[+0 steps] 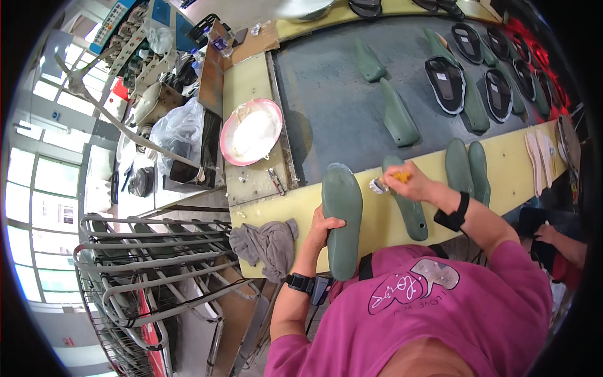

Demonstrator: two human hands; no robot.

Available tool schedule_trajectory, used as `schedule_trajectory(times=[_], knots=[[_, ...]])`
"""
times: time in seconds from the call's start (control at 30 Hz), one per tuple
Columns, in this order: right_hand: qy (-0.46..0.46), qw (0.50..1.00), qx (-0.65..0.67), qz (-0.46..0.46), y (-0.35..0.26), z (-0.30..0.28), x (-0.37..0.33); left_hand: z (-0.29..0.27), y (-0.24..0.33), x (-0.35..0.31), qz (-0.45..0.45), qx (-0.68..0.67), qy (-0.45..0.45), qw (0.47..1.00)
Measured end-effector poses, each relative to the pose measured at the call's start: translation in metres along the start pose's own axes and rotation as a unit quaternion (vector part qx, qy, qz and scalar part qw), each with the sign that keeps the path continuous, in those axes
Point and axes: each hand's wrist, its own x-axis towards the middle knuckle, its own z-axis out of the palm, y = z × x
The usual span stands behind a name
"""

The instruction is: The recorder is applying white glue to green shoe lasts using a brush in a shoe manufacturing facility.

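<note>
My left hand point(319, 231) grips a green shoe last point(342, 201) by its side, with the thumb across its face; the last is held sole up near the front edge of the yellow worktop. In my right hand point(418, 183) is a small brush with a yellow handle point(401, 176), its head coated in something white. Under that hand lies another green last point(412, 220), partly covered by the fingers. Two more green lasts point(460, 166) rest side by side to the right. At the left stands a pink-rimmed bowl point(225, 139) of white paste.
A grey conveyor belt point(326, 119) beyond the worktop carries green lasts and dark shoe uppers point(445, 85). A grey rag point(267, 245) hangs over the left edge, above a metal rack point(157, 276). Pale insoles point(537, 160) lie at right, near another person's arm point(562, 242).
</note>
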Motion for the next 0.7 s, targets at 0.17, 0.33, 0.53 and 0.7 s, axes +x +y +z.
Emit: schedule_trajectory(times=[0.17,0.33,0.53,0.7], knots=[[0.176,0.971,-0.084,-0.139,0.024,0.022,-0.017,-0.013,-0.001,0.039,0.028,0.108,0.091,0.99],[0.059,0.973,-0.203,-0.09,0.039,0.038,-0.05,-0.013,-0.038,0.057,0.096,0.461,0.29,0.833],[0.104,0.98,-0.161,-0.052,0.052,0.038,-0.055,0.019,-0.061,-0.019,0.182,0.626,0.172,0.739],[0.104,0.984,-0.138,-0.035,0.051,0.038,-0.052,-0.005,-0.069,0.016,0.204,0.623,0.189,0.731]])
